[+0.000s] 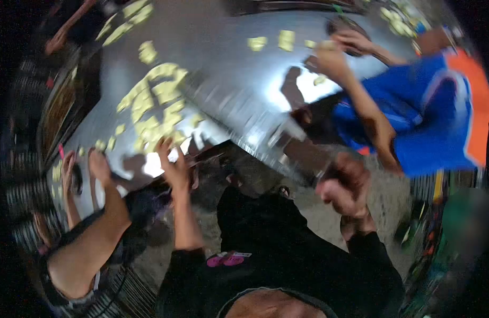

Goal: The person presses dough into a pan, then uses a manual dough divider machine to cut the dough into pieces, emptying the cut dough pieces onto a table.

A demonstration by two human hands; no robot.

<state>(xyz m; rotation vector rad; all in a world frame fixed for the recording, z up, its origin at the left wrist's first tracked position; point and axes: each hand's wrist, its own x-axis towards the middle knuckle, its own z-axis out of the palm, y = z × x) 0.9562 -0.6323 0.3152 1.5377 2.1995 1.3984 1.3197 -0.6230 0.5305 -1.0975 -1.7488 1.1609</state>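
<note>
My left hand [173, 165] is open, its fingers spread at the near edge of the metal table [218, 50], right by a heap of pale yellow, flattish pieces [149, 124]. Closed into a fist, my right hand [346, 185] is off the table's near side, at the lower end of a long, broad, shiny strip [244, 122]. Motion smears this strip, which looks like a wide blade or sheet and slants up and left to the yellow heap. I cannot tell how the fist grips it.
At the right, a person in a blue and orange shirt [403, 106] works with both hands [332, 61] over the table. Another person's hands [99, 167] are by the table at my left. More yellow pieces [286, 40] are scattered farther back. A forearm [69, 26] shows at upper left.
</note>
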